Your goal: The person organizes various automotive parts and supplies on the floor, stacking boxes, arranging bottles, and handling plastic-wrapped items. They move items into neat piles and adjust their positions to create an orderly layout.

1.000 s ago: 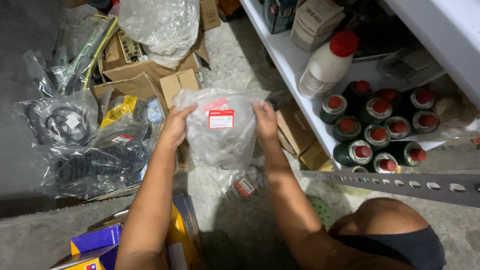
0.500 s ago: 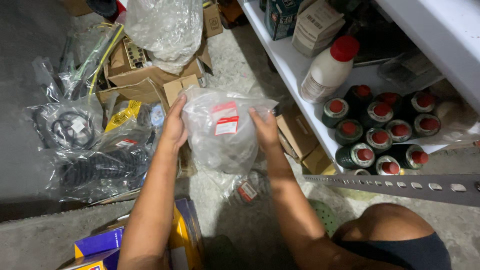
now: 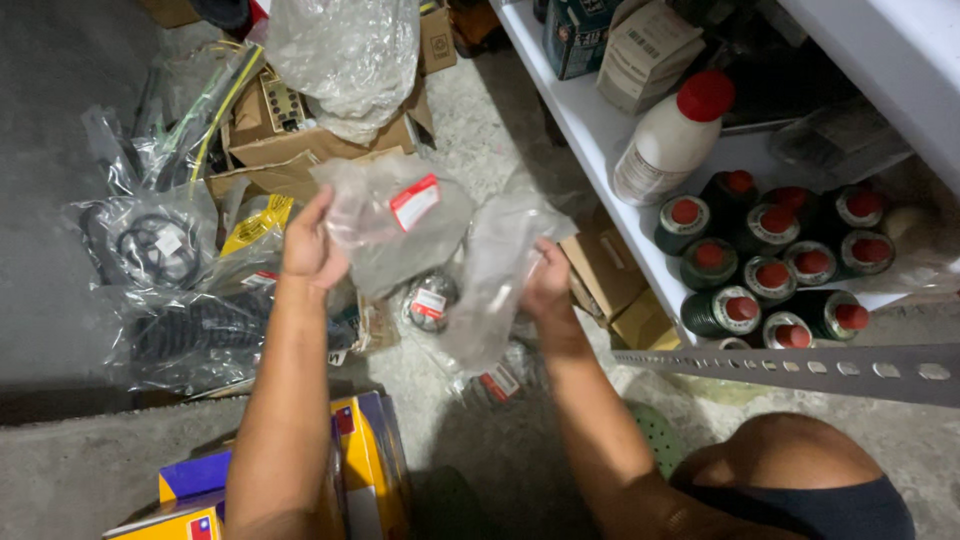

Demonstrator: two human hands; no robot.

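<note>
Nearest, at six o'clock, a yellow-and-blue cardboard box [image 3: 365, 470] lies on the grey concrete floor [image 3: 60, 300]. Above it the left hand [image 3: 312, 245] pinches a crumpled clear plastic bag with a red-and-white label [image 3: 395, 225]; the right hand [image 3: 548, 285] grips a second clear plastic bag [image 3: 495, 280]. At two o'clock, a white shelf [image 3: 590, 130] bears red-capped green bottles [image 3: 770, 270].

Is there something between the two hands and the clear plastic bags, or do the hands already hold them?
Nothing visible stands between. The left hand grips one clear plastic bag with a red and white label by its edge, and the right hand grips a second clear plastic bag. Both bags hang above the concrete floor, apart from the packets lying below.
</note>
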